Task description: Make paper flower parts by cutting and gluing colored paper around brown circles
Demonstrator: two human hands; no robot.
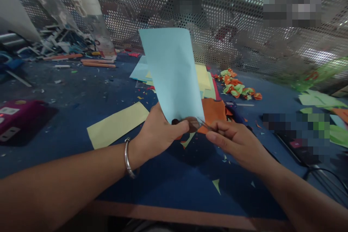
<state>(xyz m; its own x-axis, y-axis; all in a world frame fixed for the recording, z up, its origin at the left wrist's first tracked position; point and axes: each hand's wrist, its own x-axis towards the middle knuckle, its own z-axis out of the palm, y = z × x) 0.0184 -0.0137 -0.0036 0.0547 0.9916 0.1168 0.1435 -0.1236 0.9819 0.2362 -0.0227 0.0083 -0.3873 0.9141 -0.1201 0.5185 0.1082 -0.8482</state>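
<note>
My left hand (160,128) pinches the lower edge of a tall light blue sheet of paper (176,74), which stands up and curls slightly at its top right corner. A small brown rounded piece (192,124) lies against the sheet's bottom, beside my left thumb; its exact shape is partly hidden. My right hand (233,139) grips scissors (204,124), with the thin blades at the sheet's lower right corner. Their handles are mostly covered by my fingers. Behind the hands lies orange paper (213,110), and a pale yellow strip (116,125) rests left of them.
A stack of coloured paper (203,78) and crumpled orange and green paper pieces (239,88) lie farther back. A purple box (20,119) sits at left, a water bottle (99,29) near the perforated metal screen (217,14). A phone (293,141) lies at right.
</note>
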